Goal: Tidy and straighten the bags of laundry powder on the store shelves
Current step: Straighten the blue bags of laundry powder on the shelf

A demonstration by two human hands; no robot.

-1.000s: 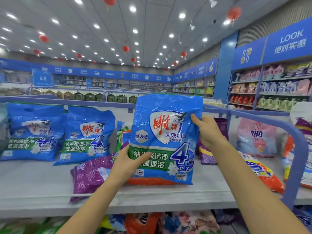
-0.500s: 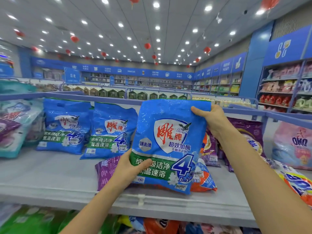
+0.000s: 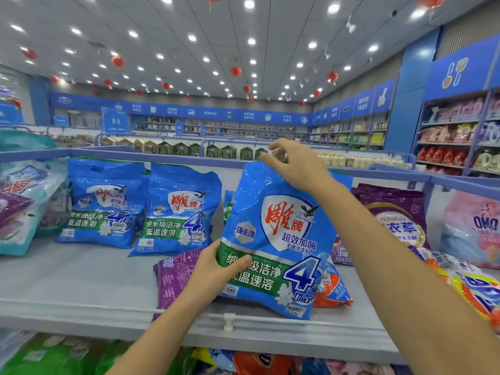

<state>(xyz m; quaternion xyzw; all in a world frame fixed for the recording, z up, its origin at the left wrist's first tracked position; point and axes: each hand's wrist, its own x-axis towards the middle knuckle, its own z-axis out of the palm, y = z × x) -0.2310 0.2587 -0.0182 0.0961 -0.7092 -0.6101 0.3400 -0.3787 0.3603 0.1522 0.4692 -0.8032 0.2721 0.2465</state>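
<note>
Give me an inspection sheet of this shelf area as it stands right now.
Surface: grey shelf, bare at front left.
Job's things: held blue bag upright at shelf front; two matching blue bags standing behind at left.
Clutter: purple bag lying flat; orange bag behind the held bag; purple bag upright; pink bag at right.
Grippers: left hand grips the held bag's lower left edge; right hand at its top edge, fingers loose.
Cables: nothing seen.
Surroundings: store aisles, blue signage, ceiling lights, red lanterns.
</note>
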